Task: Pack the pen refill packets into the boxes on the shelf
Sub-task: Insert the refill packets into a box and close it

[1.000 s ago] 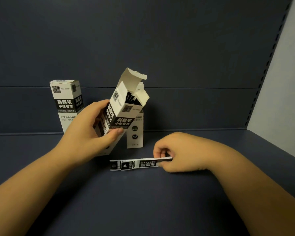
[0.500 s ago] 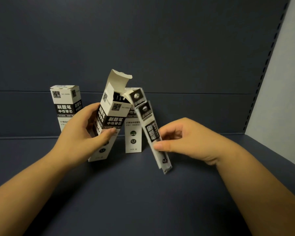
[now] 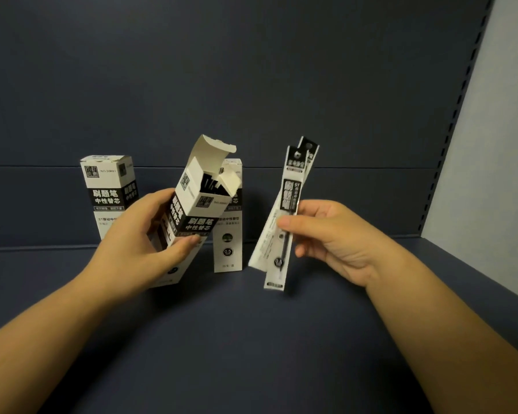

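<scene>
My left hand (image 3: 138, 246) grips a white and black refill box (image 3: 192, 210), tilted to the right above the shelf, its top flap open and dark packets showing inside. My right hand (image 3: 329, 237) pinches two long pen refill packets (image 3: 287, 216) between thumb and fingers. They stand nearly upright, fanned apart, just right of the open box and not touching it. Their lower ends hang a little above the shelf floor.
Two more boxes stand upright at the back: a shut one (image 3: 108, 186) at the left and another (image 3: 229, 234) behind the held box. The dark blue shelf floor (image 3: 251, 339) runs to a back panel, with a pale side wall (image 3: 491, 144) at the right.
My right hand picked the packets up off the shelf floor, swung them upright near the box mouth, then moved them right, away from the box. The box in my left hand tilted slightly.
</scene>
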`<state>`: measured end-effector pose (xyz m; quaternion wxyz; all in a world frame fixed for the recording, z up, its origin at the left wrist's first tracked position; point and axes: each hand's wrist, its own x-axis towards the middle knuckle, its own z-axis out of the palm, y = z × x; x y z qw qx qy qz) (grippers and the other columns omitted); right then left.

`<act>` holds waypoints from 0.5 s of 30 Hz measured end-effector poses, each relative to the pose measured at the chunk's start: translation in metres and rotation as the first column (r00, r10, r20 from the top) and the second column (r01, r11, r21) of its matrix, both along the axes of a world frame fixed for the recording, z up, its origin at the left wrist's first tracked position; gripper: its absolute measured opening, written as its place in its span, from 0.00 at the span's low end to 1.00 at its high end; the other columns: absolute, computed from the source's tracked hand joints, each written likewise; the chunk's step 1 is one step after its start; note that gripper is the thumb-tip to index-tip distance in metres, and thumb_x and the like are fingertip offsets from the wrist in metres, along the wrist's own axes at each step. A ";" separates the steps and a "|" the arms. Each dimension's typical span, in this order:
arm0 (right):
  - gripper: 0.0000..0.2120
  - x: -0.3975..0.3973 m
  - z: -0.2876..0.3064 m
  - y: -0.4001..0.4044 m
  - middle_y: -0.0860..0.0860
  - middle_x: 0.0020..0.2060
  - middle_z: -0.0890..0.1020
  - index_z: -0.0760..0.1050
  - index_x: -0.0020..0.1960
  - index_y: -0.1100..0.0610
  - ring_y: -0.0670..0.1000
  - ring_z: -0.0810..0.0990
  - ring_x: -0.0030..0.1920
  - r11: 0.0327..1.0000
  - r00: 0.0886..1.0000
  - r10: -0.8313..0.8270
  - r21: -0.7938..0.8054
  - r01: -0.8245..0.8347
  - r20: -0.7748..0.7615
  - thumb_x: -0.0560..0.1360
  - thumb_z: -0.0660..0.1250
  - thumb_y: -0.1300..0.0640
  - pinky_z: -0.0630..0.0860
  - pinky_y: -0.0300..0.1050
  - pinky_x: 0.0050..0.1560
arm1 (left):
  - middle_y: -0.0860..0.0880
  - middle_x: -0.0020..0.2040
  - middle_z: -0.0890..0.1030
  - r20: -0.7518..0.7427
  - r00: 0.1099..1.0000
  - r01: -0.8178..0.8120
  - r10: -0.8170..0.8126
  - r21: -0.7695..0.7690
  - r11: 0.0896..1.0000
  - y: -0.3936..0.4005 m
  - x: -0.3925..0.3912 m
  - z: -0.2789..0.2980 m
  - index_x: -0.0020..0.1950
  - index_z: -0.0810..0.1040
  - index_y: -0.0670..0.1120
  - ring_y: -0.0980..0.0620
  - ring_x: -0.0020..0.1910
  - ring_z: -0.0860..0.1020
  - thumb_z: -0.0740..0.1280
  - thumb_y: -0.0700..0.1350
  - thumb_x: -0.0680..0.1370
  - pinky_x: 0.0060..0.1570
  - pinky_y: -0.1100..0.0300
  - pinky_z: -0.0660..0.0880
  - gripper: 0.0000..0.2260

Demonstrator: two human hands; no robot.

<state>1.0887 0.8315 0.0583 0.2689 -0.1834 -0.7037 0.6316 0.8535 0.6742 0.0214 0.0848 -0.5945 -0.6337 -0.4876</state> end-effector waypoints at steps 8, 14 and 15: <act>0.05 -0.002 0.003 -0.006 0.55 0.44 0.87 0.83 0.49 0.58 0.49 0.83 0.42 0.997 0.985 -0.053 -0.071 0.042 -0.165 0.79 0.68 0.60 0.77 0.35 0.34 | 0.72 0.59 0.74 -0.113 0.993 -0.014 0.013 -0.004 1.000 -0.003 -0.004 0.001 0.64 0.64 0.77 0.71 0.60 0.74 0.70 0.65 0.69 0.53 0.73 0.71 0.26; 0.06 -0.005 0.002 -0.011 0.56 0.44 0.87 0.84 0.48 0.57 0.50 0.83 0.42 0.996 0.968 -0.064 -0.068 0.049 -0.242 0.78 0.68 0.59 0.76 0.35 0.33 | 0.68 0.62 0.75 -0.159 0.987 -0.001 0.000 -0.011 1.000 0.000 -0.007 -0.001 0.66 0.65 0.72 0.66 0.61 0.75 0.71 0.62 0.71 0.56 0.67 0.73 0.26; 0.06 -0.005 0.003 -0.012 0.56 0.44 0.87 0.84 0.48 0.57 0.49 0.83 0.42 0.996 0.959 -0.077 -0.068 0.061 -0.271 0.78 0.68 0.59 0.76 0.36 0.33 | 0.68 0.62 0.74 -0.175 0.985 0.000 -0.002 -0.015 1.000 0.000 -0.007 -0.001 0.66 0.65 0.72 0.66 0.61 0.75 0.72 0.63 0.72 0.55 0.68 0.72 0.26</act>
